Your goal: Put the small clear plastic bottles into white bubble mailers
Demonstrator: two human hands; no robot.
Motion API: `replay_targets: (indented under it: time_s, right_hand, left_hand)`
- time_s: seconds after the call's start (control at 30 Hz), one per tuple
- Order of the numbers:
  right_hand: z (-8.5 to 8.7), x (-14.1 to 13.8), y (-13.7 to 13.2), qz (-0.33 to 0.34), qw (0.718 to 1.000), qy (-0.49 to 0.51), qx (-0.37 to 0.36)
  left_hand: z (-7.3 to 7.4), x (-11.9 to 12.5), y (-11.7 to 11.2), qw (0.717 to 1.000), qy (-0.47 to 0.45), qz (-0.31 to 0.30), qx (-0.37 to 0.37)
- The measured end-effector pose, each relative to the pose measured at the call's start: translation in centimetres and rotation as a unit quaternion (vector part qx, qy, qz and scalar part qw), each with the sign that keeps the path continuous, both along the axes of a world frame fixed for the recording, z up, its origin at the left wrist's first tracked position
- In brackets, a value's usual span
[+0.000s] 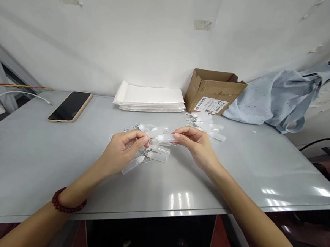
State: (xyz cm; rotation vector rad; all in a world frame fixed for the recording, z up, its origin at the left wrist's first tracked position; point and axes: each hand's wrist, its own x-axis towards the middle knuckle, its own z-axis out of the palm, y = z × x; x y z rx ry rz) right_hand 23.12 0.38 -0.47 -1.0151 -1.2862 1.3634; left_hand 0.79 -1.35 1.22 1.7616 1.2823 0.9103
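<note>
Both hands meet over the middle of a grey table [36, 159]. My left hand [123, 150] pinches one end of a small translucent plastic bottle [164, 138], and my right hand [196, 145] pinches its other end. Under and behind the hands lies a loose pile of similar small bottles [153, 155] with thin loops or strings. A second small heap of the same bottles [206, 125] lies farther back to the right, in front of a cardboard box. A red bead bracelet sits on my left wrist.
A phone [70, 106] lies face up at the back left. A stack of white padded envelopes [150, 98] rests against the wall. An open cardboard box [213, 91] stands beside it, with a pale blue cloth bag [286, 100] to its right. Cables run at the far left.
</note>
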Motion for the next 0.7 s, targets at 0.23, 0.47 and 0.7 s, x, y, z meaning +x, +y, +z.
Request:
replay_targets:
  time_s: [0.23,0.47,0.7]
  right_hand:
    - [0.27,-0.13,-0.14,-0.012,1.0,-0.022,0.01]
    - [0.21,-0.25,-0.29,-0.027,0.995,-0.058,0.074]
    - [0.02,-0.48,-0.52,-0.013,0.99,-0.09,0.107]
  left_hand:
    - [0.01,0.0,-0.18,1.0,0.01,0.004,0.005]
    - [-0.29,-0.13,-0.03,0.999,0.033,-0.004,0.007]
    - [-0.16,-0.12,0.07,0.998,0.06,-0.018,0.006]
